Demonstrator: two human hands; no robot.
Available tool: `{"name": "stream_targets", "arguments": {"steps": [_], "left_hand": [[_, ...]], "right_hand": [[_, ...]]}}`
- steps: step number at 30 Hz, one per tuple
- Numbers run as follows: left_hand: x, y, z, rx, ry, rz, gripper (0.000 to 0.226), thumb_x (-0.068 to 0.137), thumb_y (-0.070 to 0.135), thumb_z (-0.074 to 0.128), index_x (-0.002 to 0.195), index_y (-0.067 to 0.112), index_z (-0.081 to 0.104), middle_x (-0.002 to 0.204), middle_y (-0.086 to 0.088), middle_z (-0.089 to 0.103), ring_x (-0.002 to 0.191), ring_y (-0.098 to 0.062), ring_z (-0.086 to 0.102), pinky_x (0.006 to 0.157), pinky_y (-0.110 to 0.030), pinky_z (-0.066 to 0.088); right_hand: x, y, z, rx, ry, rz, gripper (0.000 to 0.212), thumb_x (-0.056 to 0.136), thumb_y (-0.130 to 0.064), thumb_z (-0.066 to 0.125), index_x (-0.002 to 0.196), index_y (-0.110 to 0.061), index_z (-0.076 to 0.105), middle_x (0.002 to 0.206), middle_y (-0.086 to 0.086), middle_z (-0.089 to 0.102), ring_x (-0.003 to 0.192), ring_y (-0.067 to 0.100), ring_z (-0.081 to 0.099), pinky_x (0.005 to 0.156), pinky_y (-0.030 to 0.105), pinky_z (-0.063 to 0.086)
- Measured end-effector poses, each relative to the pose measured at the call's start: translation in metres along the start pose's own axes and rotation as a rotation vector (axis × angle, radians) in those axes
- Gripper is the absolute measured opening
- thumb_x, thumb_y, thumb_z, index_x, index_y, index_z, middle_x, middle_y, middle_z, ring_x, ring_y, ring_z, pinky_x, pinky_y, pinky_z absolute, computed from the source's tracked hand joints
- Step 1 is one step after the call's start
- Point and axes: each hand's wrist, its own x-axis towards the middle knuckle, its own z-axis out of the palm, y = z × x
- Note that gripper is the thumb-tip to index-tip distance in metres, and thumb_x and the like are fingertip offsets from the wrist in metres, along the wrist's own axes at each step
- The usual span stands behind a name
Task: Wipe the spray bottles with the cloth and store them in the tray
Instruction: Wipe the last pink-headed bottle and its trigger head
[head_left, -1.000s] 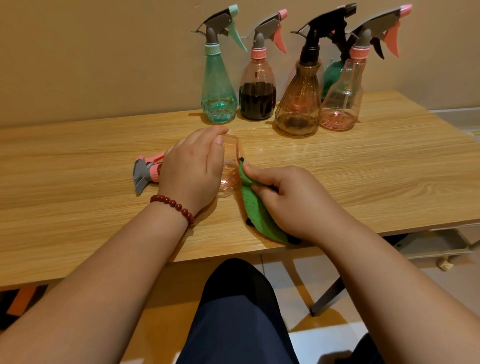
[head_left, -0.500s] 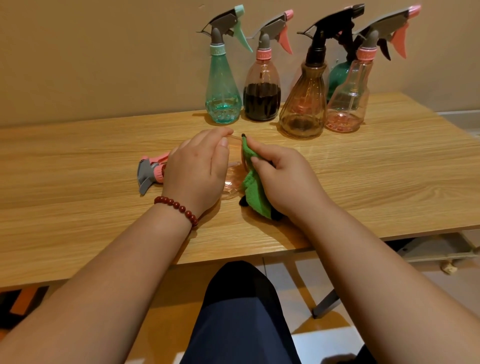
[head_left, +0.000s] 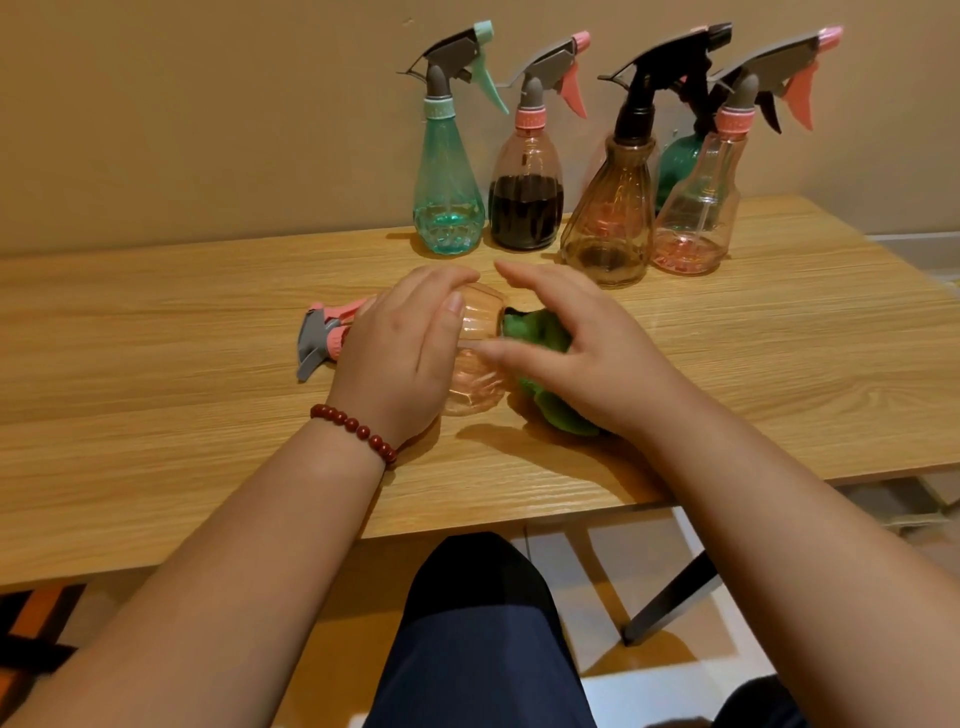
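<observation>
On table (head_left: 156, 312), six spray bottles (head_left: 475, 358), one cloth (head_left: 540, 332)

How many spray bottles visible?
6. Five stand by the wall: teal bottle, pink bottle with dark liquid, amber ribbed bottle, dark green bottle half hidden behind, clear pink bottle. A ribbed pink bottle lies under the left hand.

Back: upright spray bottles (head_left: 524, 208) in a row block the far edge.
Left, far right: open table (head_left: 156, 364).
</observation>
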Motion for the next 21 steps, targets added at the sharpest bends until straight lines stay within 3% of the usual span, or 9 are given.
{"name": "stream_targets", "arguments": {"steps": [4, 8, 13, 15, 17, 19, 21], "left_hand": [[-0.002, -0.004, -0.004, -0.119, 0.040, -0.033, 0.054, 0.099, 0.036, 0.021, 0.133, 0.012, 0.055, 0.122, 0.003, 0.059, 0.113, -0.003, 0.051, 0.096, -0.014, 0.039], [-0.004, -0.002, -0.007, -0.200, 0.056, -0.063, 0.054, 0.099, 0.038, 0.023, 0.131, 0.012, 0.057, 0.122, -0.001, 0.063, 0.116, -0.012, 0.057, 0.099, -0.034, 0.047], [-0.006, 0.003, -0.008, -0.095, 0.220, -0.017, 0.046, 0.099, 0.035, 0.034, 0.130, 0.013, 0.059, 0.124, 0.009, 0.053, 0.120, -0.012, 0.052, 0.102, -0.031, 0.043], [-0.007, 0.004, -0.009, -0.053, 0.322, 0.026, 0.039, 0.099, 0.032, 0.041, 0.122, 0.011, 0.064, 0.117, 0.008, 0.054, 0.111, -0.012, 0.055, 0.096, -0.034, 0.048], [-0.006, 0.009, -0.012, -0.066, 0.361, -0.011, 0.031, 0.097, 0.037, 0.044, 0.102, 0.017, 0.068, 0.097, 0.011, 0.061, 0.088, -0.005, 0.059, 0.078, -0.025, 0.050], [-0.004, 0.022, -0.016, -0.145, 0.321, -0.145, 0.034, 0.095, 0.049, 0.044, 0.079, 0.027, 0.063, 0.074, 0.009, 0.064, 0.069, -0.007, 0.061, 0.062, -0.025, 0.050], [0.002, 0.037, -0.019, -0.289, 0.218, -0.369, 0.036, 0.092, 0.058, 0.049, 0.076, 0.029, 0.063, 0.074, 0.004, 0.068, 0.069, -0.010, 0.066, 0.067, -0.033, 0.058]], "right_hand": [[0.010, -0.003, 0.009, -0.159, -0.027, -0.019, 0.093, 0.066, -0.059, 0.077, 0.146, -0.037, 0.035, 0.140, -0.014, 0.047, 0.129, 0.007, 0.036, 0.101, 0.024, 0.031], [0.014, -0.003, 0.018, -0.083, -0.007, 0.005, 0.094, 0.064, -0.053, 0.083, 0.144, -0.036, 0.038, 0.139, -0.011, 0.051, 0.125, 0.006, 0.045, 0.101, 0.024, 0.040], [0.008, -0.002, 0.022, 0.027, 0.104, 0.041, 0.085, 0.067, -0.044, 0.084, 0.141, -0.032, 0.045, 0.130, -0.014, 0.056, 0.119, 0.001, 0.048, 0.095, 0.016, 0.039], [0.005, -0.001, 0.018, 0.135, 0.205, 0.070, 0.082, 0.065, -0.043, 0.084, 0.138, -0.031, 0.048, 0.121, -0.020, 0.056, 0.114, -0.001, 0.051, 0.093, 0.014, 0.042], [0.003, 0.000, 0.010, 0.225, 0.326, 0.092, 0.084, 0.062, -0.048, 0.080, 0.138, -0.030, 0.049, 0.121, -0.020, 0.058, 0.114, -0.001, 0.053, 0.093, 0.016, 0.045], [0.002, -0.001, 0.003, 0.268, 0.426, 0.098, 0.079, 0.066, -0.047, 0.080, 0.138, -0.032, 0.049, 0.124, -0.018, 0.058, 0.116, -0.001, 0.053, 0.096, 0.018, 0.046], [0.002, -0.001, -0.001, 0.311, 0.468, 0.088, 0.072, 0.072, -0.041, 0.080, 0.136, -0.035, 0.049, 0.124, -0.017, 0.059, 0.116, -0.001, 0.053, 0.098, 0.023, 0.047]]}}
